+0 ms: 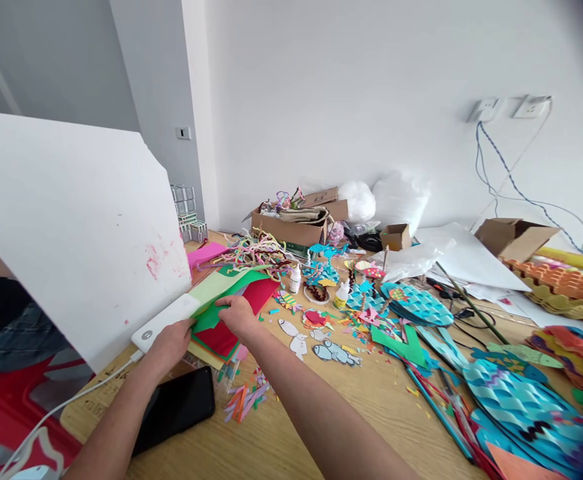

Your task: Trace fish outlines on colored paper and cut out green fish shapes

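Note:
A stack of coloured paper, with a red sheet, a green sheet and a pale green sheet, lies fanned at the left of the table. My left hand grips the stack's left edge, its fingertips partly hidden by the sheets. My right hand is closed on the green sheet, thumb and forefinger pressed together over the red one. Under my left wrist lies a black phone. A white power bank with a cable touches the stack's left side.
Paper fish cutouts, glue bottles and paper scraps lie to the right. Behind are pipe cleaners and a cardboard box. A white board stands at left. Blue paper fish cover the right side.

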A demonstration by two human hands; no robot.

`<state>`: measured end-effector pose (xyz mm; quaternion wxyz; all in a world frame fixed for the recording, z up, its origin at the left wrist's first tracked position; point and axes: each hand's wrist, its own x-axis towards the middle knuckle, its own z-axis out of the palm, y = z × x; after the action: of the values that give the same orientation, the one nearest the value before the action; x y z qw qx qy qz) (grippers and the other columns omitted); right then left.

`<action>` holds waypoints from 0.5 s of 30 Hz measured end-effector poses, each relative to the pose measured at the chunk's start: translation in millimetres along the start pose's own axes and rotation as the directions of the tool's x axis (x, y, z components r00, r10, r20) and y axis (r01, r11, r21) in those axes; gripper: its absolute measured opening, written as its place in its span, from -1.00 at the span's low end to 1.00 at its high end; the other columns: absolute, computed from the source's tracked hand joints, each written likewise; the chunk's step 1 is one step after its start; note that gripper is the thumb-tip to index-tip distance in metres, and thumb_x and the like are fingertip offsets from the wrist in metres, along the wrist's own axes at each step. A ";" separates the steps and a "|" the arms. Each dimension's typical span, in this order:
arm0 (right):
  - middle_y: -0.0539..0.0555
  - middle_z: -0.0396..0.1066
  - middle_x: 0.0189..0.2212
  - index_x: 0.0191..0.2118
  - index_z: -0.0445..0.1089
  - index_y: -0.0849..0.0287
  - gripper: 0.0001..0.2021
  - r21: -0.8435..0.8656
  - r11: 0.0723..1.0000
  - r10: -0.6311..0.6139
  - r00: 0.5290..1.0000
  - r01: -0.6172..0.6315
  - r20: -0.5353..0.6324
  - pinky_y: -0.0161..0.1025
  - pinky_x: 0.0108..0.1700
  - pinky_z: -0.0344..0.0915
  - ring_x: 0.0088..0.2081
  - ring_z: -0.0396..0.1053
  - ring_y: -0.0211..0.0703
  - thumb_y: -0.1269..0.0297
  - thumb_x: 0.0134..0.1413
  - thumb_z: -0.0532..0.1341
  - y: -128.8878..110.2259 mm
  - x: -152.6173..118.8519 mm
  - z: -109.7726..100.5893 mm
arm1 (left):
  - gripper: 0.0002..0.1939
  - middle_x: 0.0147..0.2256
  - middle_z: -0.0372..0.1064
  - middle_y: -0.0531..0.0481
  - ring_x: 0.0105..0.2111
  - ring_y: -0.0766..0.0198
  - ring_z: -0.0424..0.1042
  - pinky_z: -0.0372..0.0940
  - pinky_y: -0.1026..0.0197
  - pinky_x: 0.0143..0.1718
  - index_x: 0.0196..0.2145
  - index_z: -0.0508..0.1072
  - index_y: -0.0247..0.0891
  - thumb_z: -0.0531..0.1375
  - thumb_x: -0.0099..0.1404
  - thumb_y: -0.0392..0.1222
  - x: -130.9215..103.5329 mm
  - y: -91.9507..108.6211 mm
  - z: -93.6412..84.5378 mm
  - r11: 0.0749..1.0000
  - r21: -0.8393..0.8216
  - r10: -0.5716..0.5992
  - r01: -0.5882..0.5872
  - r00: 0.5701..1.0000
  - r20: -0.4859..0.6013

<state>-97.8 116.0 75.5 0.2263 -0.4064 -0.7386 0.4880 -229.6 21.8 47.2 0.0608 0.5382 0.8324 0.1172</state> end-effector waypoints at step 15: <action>-0.01 0.48 -0.29 -0.27 0.51 0.13 -0.57 -0.040 0.998 -0.056 0.998 0.056 -0.007 -0.37 -0.24 0.27 -0.24 0.39 -0.17 0.63 -0.29 0.09 -2.5 -2.7 -1.6 | -0.72 -0.23 0.47 -0.14 -0.15 0.12 0.41 0.24 0.21 -0.10 -0.33 0.47 -0.24 -0.04 0.21 -0.29 27.6 -9.1 27.2 0.988 -0.066 0.129 -0.137 0.985 -0.116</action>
<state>-96.1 114.1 78.6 0.2346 -0.3918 -0.7585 0.4650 -242.8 46.9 19.2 0.0263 0.5825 0.7918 0.1815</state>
